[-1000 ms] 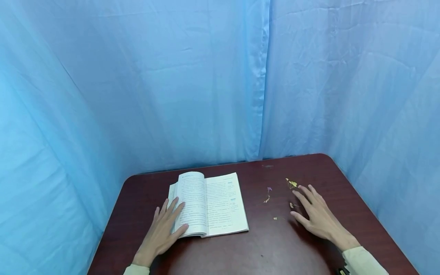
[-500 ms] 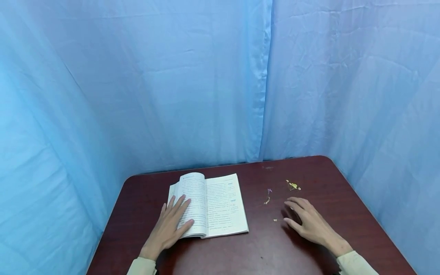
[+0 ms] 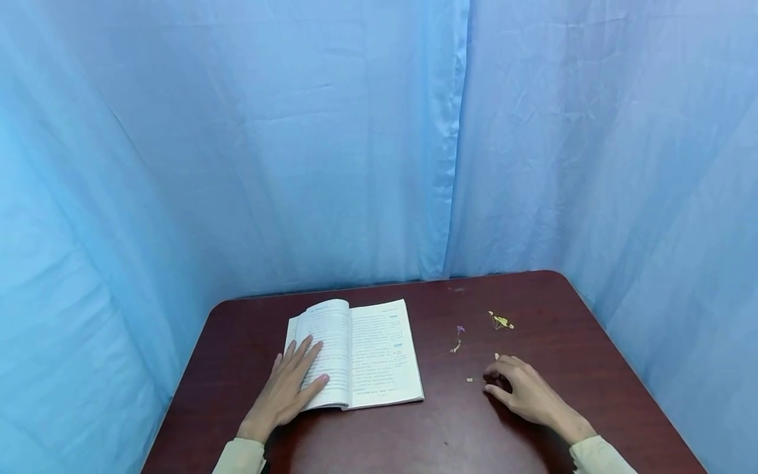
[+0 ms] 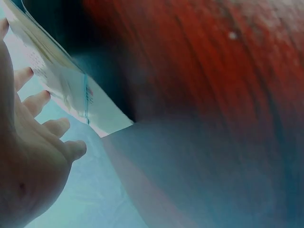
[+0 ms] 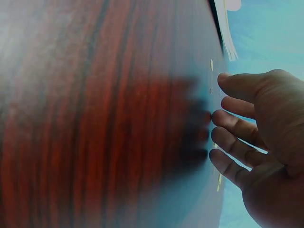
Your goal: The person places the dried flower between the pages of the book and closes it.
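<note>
An open book [image 3: 385, 355] lies on the dark red-brown table, its left-hand pages curving up. My left hand [image 3: 288, 388] rests on the left page with fingers spread; the left wrist view shows its fingertips at the pages [image 4: 71, 90]. To the right of the book, my right hand [image 3: 527, 392] hovers low over the table, fingers loosely bent, thumb and index apart. Close to its fingertips are a tiny pale flower [image 3: 470, 380] and another pale bit [image 3: 496, 356], partly hidden by the hand. Farther back lie a yellow flower sprig [image 3: 502, 322] and a purple flower [image 3: 460, 329].
A thin pale sprig [image 3: 456, 347] lies just below the purple flower. The table [image 3: 367, 441] has rounded far corners. Blue curtains [image 3: 331, 164] hang right behind its far edge and along both sides.
My right hand has moved left and toward me, away from the yellow sprig, and its fingers have bent more. My left hand has slid a little farther onto the page.
</note>
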Demonstrator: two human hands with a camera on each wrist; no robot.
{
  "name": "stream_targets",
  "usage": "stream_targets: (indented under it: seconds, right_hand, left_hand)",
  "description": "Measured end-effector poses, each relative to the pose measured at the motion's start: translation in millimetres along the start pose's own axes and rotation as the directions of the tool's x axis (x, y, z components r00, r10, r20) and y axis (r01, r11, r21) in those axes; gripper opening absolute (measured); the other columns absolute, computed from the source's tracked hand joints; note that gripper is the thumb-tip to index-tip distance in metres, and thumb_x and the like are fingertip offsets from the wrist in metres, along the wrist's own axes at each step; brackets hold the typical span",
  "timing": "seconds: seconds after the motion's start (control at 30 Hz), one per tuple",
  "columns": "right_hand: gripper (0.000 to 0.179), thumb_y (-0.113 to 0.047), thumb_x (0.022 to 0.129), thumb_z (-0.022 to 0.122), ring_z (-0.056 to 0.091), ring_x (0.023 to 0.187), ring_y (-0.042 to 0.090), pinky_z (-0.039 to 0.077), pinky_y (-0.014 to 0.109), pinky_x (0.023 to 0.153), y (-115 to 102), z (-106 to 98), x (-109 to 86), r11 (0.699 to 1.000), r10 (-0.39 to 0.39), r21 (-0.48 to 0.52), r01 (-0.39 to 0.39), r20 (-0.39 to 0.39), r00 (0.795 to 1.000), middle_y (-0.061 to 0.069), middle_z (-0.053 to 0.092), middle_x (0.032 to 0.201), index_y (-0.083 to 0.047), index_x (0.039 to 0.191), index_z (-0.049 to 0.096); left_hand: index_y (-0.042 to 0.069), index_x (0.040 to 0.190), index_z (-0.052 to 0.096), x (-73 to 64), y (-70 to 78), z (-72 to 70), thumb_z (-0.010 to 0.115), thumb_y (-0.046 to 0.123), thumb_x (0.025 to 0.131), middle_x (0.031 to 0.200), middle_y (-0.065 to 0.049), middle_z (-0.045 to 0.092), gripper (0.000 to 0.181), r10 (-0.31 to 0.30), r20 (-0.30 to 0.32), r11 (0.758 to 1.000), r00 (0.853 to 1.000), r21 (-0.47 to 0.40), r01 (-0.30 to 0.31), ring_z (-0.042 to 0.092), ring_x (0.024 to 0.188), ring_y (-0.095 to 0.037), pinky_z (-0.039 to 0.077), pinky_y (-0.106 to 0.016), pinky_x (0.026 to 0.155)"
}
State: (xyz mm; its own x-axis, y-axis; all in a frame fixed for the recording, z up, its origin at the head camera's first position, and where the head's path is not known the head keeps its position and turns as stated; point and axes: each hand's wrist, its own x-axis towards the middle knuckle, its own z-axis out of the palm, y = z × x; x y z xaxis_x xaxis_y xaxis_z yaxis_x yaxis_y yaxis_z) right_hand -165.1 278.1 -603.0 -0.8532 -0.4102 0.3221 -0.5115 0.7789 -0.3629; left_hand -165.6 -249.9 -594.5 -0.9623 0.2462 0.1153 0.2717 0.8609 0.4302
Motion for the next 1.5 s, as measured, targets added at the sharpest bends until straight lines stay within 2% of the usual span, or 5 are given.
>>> stream_targets:
  seconds: [0.5, 0.83, 1.07, 1.3, 1.5]
  right_hand:
    - [0.019, -0.01, 0.093, 0.093, 0.076, 0.128, 0.045, 0.066, 0.055, 0.101, -2, 5, 3.0, 0.998, 0.06, 0.016, -0.061, 0.057, 0.997, -0.013, 0.07, 0.091, -0.021, 0.095, 0.078]
    - [0.024, -0.007, 0.094, 0.091, 0.056, 0.081, -0.002, 0.052, 0.027, 0.069, -1, 8, 5.9, 0.999, 0.021, 0.039, -0.022, 0.038, 0.999, -0.018, 0.061, 0.086, -0.022, 0.089, 0.073]
    - [0.03, -0.003, 0.093, 0.09, 0.05, 0.077, -0.01, 0.065, 0.05, 0.105, -4, 8, 9.5, 1.0, -0.002, -0.007, 0.002, 0.022, 1.0, -0.022, 0.059, 0.08, -0.024, 0.085, 0.07]
    - [0.027, -0.002, 0.094, 0.087, 0.048, 0.077, -0.009, 0.054, 0.028, 0.071, -6, 9, 8.1, 1.0, -0.002, 0.0, 0.002, 0.025, 1.0, -0.018, 0.06, 0.081, -0.021, 0.087, 0.07]
    - [0.029, 0.0, 0.09, 0.09, 0.051, 0.078, -0.008, 0.066, 0.043, 0.092, -4, 15, 7.4, 0.997, -0.046, -0.059, 0.043, -0.036, 0.998, -0.017, 0.061, 0.081, -0.021, 0.087, 0.071]
  left_hand:
    - [0.022, 0.177, 0.041, -3.3, 2.0, -1.4, 0.061, 0.058, 0.112, 0.187, -0.012, 0.032, 0.077, -0.028, 0.016, 0.999, 0.999, -0.022, 0.029, 0.025, 0.174, -0.052, 0.024, -0.083, 0.134]
    - [0.023, 0.176, 0.042, -6.3, 0.2, 0.1, 0.063, 0.058, 0.112, 0.187, -0.012, 0.033, 0.076, -0.034, 0.015, 0.999, 0.999, -0.026, 0.034, 0.027, 0.173, -0.052, 0.025, -0.084, 0.133]
    - [0.024, 0.178, 0.039, -6.4, -0.6, -0.9, 0.061, 0.059, 0.113, 0.188, -0.011, 0.03, 0.077, -0.049, 0.031, 0.998, 0.998, -0.029, 0.05, 0.024, 0.175, -0.051, 0.022, -0.083, 0.135]
    - [0.023, 0.177, 0.041, -6.5, -0.2, -1.3, 0.061, 0.058, 0.112, 0.187, -0.012, 0.032, 0.077, -0.047, 0.02, 0.998, 0.999, -0.027, 0.048, 0.025, 0.174, -0.052, 0.023, -0.083, 0.134]
    - [0.023, 0.177, 0.041, -7.1, 0.1, -1.5, 0.061, 0.058, 0.112, 0.187, -0.012, 0.033, 0.077, -0.045, 0.006, 0.999, 0.999, -0.026, 0.045, 0.026, 0.173, -0.052, 0.024, -0.083, 0.134]
